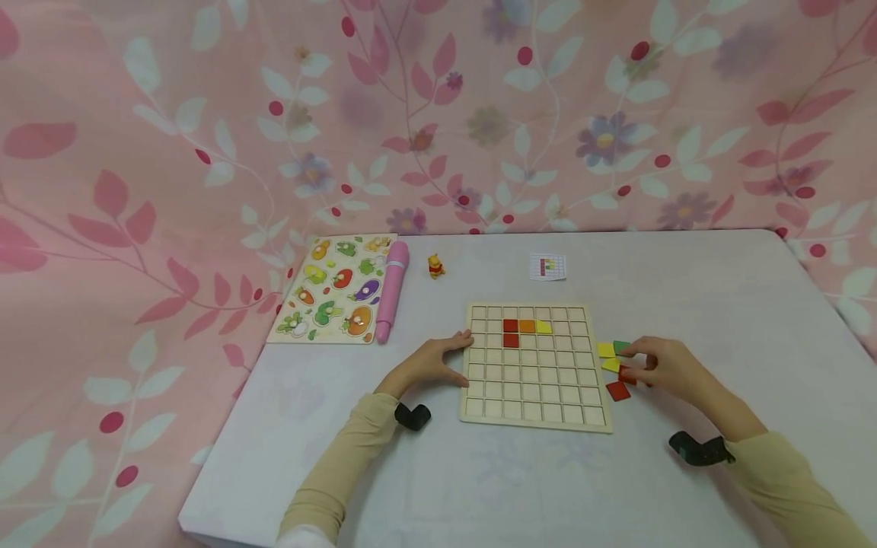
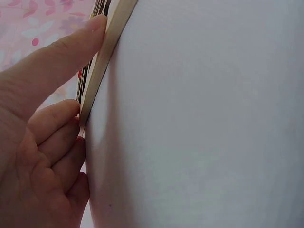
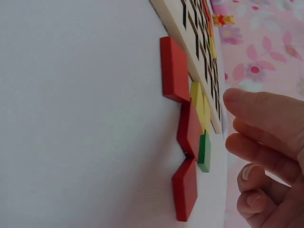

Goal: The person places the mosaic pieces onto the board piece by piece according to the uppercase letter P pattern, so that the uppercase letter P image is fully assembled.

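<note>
We take the wooden grid board [image 1: 535, 380] as our landmark on the white table [image 1: 685, 304]. Our left hand [image 1: 433, 364] presses its left edge, fingers laid along the rim and lightly curled against it, closing on nothing. If that hand lifts or nudges, we judge the board could slide and shake the placed tiles.

Off the board's far-left corner lie a vegetable puzzle [image 1: 336, 289] and a pink pen [image 1: 391, 289].

Just right of the board's right edge our right hand [image 1: 668, 367] hovers over the loose tiles [image 3: 187, 128], fingers bent and apart. It seems to touch a red tile [image 1: 626, 374], though we cannot tell whether it is pinched. The tiles overlap, so a careless pick could drag a neighbour along or flip one.

In the board's upper rows sit red tiles [image 1: 510, 332], an orange and a yellow; a misread cell is the smallest risk.
</note>
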A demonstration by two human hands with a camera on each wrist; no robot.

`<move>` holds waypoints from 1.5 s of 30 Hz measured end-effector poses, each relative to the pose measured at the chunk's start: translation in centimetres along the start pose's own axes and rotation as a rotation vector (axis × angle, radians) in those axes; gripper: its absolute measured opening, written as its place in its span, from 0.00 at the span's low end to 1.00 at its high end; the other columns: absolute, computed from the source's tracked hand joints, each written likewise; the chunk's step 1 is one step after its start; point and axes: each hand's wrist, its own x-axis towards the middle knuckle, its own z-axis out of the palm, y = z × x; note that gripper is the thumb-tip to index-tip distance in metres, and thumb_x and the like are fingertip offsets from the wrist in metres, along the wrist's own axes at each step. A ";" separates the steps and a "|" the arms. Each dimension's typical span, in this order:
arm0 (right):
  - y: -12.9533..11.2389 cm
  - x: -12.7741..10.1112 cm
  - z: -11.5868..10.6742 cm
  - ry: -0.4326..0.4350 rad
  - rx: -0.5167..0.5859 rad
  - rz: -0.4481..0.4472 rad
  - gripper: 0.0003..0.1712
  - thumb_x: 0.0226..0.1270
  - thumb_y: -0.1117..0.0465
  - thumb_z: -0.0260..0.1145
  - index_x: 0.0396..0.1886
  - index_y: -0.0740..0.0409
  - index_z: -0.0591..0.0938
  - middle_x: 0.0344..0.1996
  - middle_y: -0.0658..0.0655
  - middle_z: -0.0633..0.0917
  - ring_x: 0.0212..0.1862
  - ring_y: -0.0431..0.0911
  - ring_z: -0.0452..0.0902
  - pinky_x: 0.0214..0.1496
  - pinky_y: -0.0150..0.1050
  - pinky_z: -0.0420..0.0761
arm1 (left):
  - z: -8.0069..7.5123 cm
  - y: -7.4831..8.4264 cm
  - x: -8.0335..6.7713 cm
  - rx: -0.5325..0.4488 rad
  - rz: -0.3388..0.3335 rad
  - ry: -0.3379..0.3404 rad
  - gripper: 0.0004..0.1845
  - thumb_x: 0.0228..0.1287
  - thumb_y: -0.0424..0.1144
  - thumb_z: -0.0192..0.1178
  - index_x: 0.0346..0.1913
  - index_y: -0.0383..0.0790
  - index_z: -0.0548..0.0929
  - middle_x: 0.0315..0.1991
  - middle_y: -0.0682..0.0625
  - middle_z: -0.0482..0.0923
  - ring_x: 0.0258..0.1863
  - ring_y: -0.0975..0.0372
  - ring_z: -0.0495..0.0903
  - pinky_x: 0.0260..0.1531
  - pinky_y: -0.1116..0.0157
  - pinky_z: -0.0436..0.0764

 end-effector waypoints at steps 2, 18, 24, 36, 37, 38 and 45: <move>0.2 -0.2 0.2 -0.021 0.001 0.031 0.17 0.44 0.64 0.73 0.36 0.65 0.82 0.27 0.49 0.78 0.19 0.36 0.61 0.17 0.30 0.65 | 0.0 0.0 0.0 -0.001 0.003 0.001 0.45 0.38 0.45 0.73 0.64 0.43 0.65 0.66 0.58 0.53 0.64 0.68 0.49 0.61 0.67 0.50; 0.5 -0.7 1.0 -0.096 -0.047 0.074 0.17 0.43 0.66 0.73 0.36 0.66 0.82 0.31 0.56 0.80 0.30 0.46 0.68 0.27 0.33 0.73 | 0.1 0.1 -0.1 0.000 0.006 0.008 0.45 0.40 0.45 0.72 0.64 0.41 0.64 0.66 0.57 0.52 0.64 0.67 0.49 0.61 0.65 0.49; 0.4 -0.7 1.0 -0.102 -0.038 0.083 0.16 0.44 0.68 0.72 0.36 0.67 0.82 0.30 0.55 0.79 0.28 0.45 0.67 0.25 0.33 0.70 | 0.1 0.1 -0.1 -0.007 0.002 0.009 0.45 0.39 0.45 0.73 0.64 0.42 0.65 0.66 0.57 0.52 0.64 0.67 0.49 0.61 0.66 0.50; 0.3 -0.2 -0.4 -0.061 -0.053 0.132 0.16 0.46 0.70 0.70 0.37 0.70 0.80 0.25 0.52 0.75 0.22 0.43 0.64 0.17 0.31 0.67 | 0.2 0.2 -0.1 0.003 -0.001 0.016 0.45 0.39 0.44 0.73 0.64 0.42 0.65 0.66 0.57 0.53 0.64 0.68 0.49 0.61 0.67 0.50; 0.2 -0.1 -0.6 -0.057 -0.058 0.128 0.16 0.46 0.70 0.70 0.37 0.70 0.80 0.25 0.52 0.75 0.22 0.43 0.64 0.17 0.31 0.67 | 0.2 0.3 -0.1 0.006 0.002 0.017 0.45 0.39 0.44 0.73 0.64 0.41 0.65 0.66 0.56 0.53 0.64 0.67 0.49 0.61 0.66 0.50; 0.2 0.0 -0.7 -0.051 -0.061 0.120 0.16 0.46 0.70 0.70 0.37 0.70 0.80 0.25 0.53 0.75 0.22 0.43 0.63 0.17 0.31 0.67 | 0.1 0.3 -0.1 0.008 0.004 0.017 0.45 0.39 0.44 0.73 0.64 0.41 0.65 0.66 0.56 0.53 0.64 0.67 0.49 0.61 0.66 0.50; -0.4 0.5 -1.2 0.004 -0.059 0.042 0.16 0.43 0.71 0.71 0.36 0.68 0.81 0.26 0.52 0.76 0.21 0.41 0.62 0.15 0.30 0.66 | 0.1 0.2 -0.3 0.003 0.000 0.017 0.45 0.38 0.45 0.73 0.64 0.41 0.65 0.66 0.56 0.53 0.64 0.66 0.49 0.61 0.65 0.50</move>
